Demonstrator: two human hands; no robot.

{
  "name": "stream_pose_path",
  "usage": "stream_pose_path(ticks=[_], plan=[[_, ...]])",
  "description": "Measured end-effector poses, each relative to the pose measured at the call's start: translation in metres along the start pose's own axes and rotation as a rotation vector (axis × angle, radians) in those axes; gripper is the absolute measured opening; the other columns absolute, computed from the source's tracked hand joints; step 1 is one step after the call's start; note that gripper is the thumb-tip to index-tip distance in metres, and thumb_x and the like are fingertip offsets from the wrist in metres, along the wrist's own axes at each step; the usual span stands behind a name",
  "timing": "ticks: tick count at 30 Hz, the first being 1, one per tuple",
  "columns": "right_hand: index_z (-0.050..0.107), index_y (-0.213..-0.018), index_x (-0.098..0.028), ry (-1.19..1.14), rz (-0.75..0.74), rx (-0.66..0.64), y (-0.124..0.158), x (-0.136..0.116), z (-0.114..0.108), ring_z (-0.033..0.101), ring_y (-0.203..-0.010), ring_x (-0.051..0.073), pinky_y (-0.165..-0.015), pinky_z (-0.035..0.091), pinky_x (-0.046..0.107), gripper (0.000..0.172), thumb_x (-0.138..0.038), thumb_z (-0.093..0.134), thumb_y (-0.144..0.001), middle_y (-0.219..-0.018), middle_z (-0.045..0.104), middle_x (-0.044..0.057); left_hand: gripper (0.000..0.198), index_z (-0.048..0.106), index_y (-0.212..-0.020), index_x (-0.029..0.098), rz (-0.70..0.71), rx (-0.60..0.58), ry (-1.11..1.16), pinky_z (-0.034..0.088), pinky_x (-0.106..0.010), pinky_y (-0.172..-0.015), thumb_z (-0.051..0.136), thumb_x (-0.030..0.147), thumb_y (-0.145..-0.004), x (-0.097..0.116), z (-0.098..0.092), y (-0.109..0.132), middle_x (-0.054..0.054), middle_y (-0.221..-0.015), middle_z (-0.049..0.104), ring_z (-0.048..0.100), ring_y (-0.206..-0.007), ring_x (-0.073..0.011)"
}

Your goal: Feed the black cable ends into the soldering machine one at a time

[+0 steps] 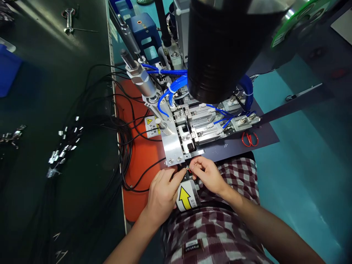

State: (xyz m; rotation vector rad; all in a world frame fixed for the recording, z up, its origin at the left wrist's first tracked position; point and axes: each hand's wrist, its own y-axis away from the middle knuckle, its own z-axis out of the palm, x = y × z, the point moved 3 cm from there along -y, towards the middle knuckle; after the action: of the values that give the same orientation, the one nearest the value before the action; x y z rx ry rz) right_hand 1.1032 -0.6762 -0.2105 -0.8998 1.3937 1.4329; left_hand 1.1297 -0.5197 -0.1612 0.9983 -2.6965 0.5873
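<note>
My left hand (pixel 162 192) and my right hand (pixel 207 174) meet at the front edge of a small metal machine (pixel 187 128). Both pinch the bared end of a thin cable (pixel 188 169), where red and dark wire tips show between the fingertips. The fingers of each hand are closed around it. Just below the hands sits a curved guard with a yellow arrow label (pixel 185 198). The black cable (pixel 143 174) runs left from the hands across an orange mat (pixel 140 154).
A bundle of black cables with metal ends (pixel 66 143) lies on the dark bench at left. Blue air hoses (pixel 170 91) and a silver cylinder (pixel 140 77) stand behind the machine. Red scissors (pixel 249 139) lie at right. A wrench (pixel 68 20) rests far left.
</note>
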Motion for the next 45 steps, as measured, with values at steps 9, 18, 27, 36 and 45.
stream_pose_path(ticks=[9, 18, 27, 36, 45], plan=[[0.055, -0.080, -0.019, -0.007, 0.034, -0.014, 0.005, -0.005, 0.001, 0.049, -0.051, 0.011, -0.052, 0.039, 0.024, 0.017, -0.034, 0.057, -0.088, -0.058, 0.050, -0.005, 0.028, 0.067, -0.106, 0.013, -0.028, 0.005, 0.048, 0.051, -0.030, -0.067, 0.044, 0.009, -0.089, -0.002, 0.003, 0.001, -0.010, -0.083, 0.059, 0.057, -0.079, -0.0199], [0.058, -0.084, -0.018, -0.050, 0.076, -0.044, 0.005, -0.005, -0.008, 0.053, -0.055, 0.012, -0.058, 0.043, 0.026, 0.027, -0.044, 0.058, -0.087, -0.063, 0.054, -0.003, 0.028, 0.066, -0.110, 0.017, -0.067, 0.000, 0.107, 0.051, -0.029, -0.067, 0.047, 0.014, -0.090, -0.004, 0.005, 0.004, -0.008, -0.085, 0.059, 0.057, -0.080, -0.0189], [0.059, -0.084, -0.019, 0.173, -0.063, 0.027, 0.007, -0.006, -0.007, 0.053, -0.059, 0.014, -0.059, 0.045, 0.027, 0.013, -0.032, 0.059, -0.087, -0.064, 0.055, -0.001, 0.027, 0.066, -0.108, 0.015, -0.067, -0.007, 0.109, 0.051, -0.029, -0.067, 0.047, 0.012, -0.090, -0.003, 0.005, 0.002, -0.009, -0.087, 0.060, 0.057, -0.081, -0.0196], [0.060, -0.079, -0.019, 0.302, -0.141, 0.124, 0.012, -0.008, -0.006, 0.051, -0.058, 0.013, -0.055, 0.042, 0.025, 0.009, -0.025, 0.060, -0.085, -0.068, 0.058, 0.000, 0.026, 0.066, -0.109, 0.016, -0.082, -0.024, 0.123, 0.050, -0.029, -0.068, 0.048, 0.015, -0.090, -0.004, 0.007, 0.004, -0.009, -0.088, 0.060, 0.057, -0.082, -0.0197], [0.059, -0.075, -0.019, 0.497, -0.372, 0.244, 0.017, -0.021, -0.001, 0.050, -0.059, 0.012, -0.057, 0.043, 0.026, 0.010, -0.015, 0.057, -0.084, -0.069, 0.057, 0.000, 0.025, 0.067, -0.108, 0.011, -0.067, -0.010, 0.138, 0.049, -0.030, -0.065, 0.050, 0.016, -0.090, -0.002, 0.004, 0.002, -0.010, -0.086, 0.060, 0.056, -0.078, -0.0210]])
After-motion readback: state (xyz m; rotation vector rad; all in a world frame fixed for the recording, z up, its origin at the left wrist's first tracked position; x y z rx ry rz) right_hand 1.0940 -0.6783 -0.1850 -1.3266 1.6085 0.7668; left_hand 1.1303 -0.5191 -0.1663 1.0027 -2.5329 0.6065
